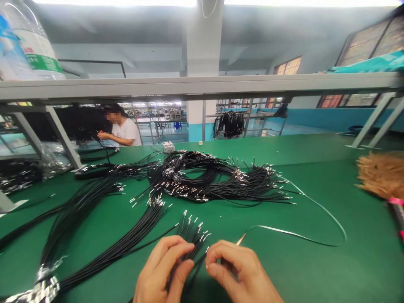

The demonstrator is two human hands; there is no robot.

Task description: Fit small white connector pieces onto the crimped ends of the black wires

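Far to the left a water bottle [28, 42] is standing on the grey shelf rail [202, 86], and beneath it a co-worker in a white shirt [128, 130] is bending over black cables at the next bench. On the green table [315, 269] long bundles of black wires [78, 206] are running in from the left edge, one of them wrapped in crinkled silver tape [44, 286] at the near corner.

The person's left hand [164, 271] is coming up from the bottom edge with the palm turned inward, fingers curled and the thumb pressing toward them — it is closing on a small bunch of black wires with metal terminals [192, 229], whose silver tips are fanning out just above the knuckles. The right hand [236, 269] is sitting just beside it, back of the hand up, fingers bent down and pinching the same bunch at its near end; the fingertips of the two hands are almost meeting over the wires.

Beyond the hands a tangled heap of terminated wires [214, 176] is lying in the middle of the table, well apart from them. A thin silver-grey strap [299, 233] is looping away to the right from near the right hand. At the far right edge a straw-coloured broom head [381, 174] is resting on the table.
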